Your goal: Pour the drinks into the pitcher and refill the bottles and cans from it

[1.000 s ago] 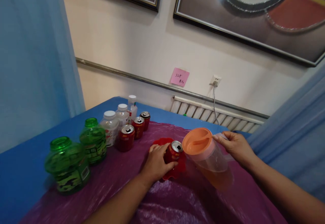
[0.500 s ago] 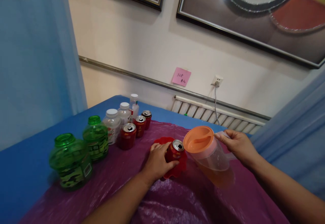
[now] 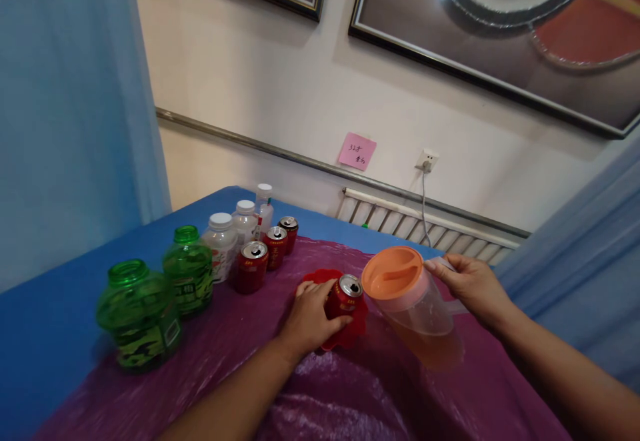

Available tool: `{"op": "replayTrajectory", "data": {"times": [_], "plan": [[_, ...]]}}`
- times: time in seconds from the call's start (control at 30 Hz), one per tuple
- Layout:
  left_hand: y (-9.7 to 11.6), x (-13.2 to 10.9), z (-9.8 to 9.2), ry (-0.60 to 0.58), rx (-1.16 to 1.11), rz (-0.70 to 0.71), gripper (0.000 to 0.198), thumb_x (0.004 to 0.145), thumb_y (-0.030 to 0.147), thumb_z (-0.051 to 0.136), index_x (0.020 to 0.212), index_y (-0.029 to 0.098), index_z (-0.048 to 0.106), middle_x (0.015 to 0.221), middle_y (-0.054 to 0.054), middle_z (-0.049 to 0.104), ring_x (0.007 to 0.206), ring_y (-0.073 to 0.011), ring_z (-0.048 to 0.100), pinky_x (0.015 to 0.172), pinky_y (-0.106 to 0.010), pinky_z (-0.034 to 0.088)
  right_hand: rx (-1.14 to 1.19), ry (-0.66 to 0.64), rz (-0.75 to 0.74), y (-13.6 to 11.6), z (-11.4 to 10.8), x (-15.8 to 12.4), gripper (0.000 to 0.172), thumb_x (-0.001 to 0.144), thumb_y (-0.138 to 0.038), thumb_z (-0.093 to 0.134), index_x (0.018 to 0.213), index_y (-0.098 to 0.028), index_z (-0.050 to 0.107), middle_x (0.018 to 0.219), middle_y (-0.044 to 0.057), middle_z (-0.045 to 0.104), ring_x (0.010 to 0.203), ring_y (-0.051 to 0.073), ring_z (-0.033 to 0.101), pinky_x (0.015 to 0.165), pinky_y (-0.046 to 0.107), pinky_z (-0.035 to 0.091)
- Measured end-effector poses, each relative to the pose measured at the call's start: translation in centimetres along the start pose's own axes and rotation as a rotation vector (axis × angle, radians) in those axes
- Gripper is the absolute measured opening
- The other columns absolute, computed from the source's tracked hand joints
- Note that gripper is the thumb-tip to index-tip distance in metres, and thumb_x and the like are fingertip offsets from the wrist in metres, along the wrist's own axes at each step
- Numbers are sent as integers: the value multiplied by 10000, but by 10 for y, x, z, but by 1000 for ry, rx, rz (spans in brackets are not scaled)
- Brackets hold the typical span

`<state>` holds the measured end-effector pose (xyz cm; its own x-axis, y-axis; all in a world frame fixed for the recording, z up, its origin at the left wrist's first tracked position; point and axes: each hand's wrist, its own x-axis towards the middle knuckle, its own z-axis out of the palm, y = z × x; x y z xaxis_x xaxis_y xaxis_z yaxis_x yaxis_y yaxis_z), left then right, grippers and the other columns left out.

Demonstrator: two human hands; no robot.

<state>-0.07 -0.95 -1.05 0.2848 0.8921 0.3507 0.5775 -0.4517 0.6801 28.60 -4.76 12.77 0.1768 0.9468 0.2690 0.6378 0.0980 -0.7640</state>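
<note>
My left hand (image 3: pixel 313 311) is closed around a red drink can (image 3: pixel 345 295) with an opened silver top. The can stands in a red scalloped dish (image 3: pixel 357 327), partly hidden by the hand. By its handle, my right hand (image 3: pixel 467 287) grips a clear plastic pitcher (image 3: pixel 425 321) with an orange lid (image 3: pixel 393 273). The pitcher leans toward the can, its lid edge close beside the can's top. Amber liquid fills its lower part. I cannot make out any stream between the two.
Left of my hands stand several red cans (image 3: pixel 253 267), white-capped bottles (image 3: pixel 220 247) and two green bottles (image 3: pixel 137 314). Purple plastic sheeting (image 3: pixel 240 374) covers part of the blue table (image 3: pixel 30 321). Behind are a radiator (image 3: pixel 395 221) and a wall socket (image 3: pixel 427 159); blue curtains (image 3: pixel 75 94) hang at both sides.
Almost nothing differs. The pitcher and my right hand have shifted very slightly to the right; my left hand stays on the can.
</note>
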Motion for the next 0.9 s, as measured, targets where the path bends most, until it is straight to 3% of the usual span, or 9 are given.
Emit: {"op": "replayTrajectory", "data": {"times": [0.9], "plan": [[2,0,-1,-12,12,-11,712,654,372,871,1301,230,608,1306,-98,698,1237,-345,590,1137,-535,299,-13,-19,42,-2,-4,-1,596,689,-731,706,542,-221,434,529,-50,360,510,101,326,476,253,256]]}}
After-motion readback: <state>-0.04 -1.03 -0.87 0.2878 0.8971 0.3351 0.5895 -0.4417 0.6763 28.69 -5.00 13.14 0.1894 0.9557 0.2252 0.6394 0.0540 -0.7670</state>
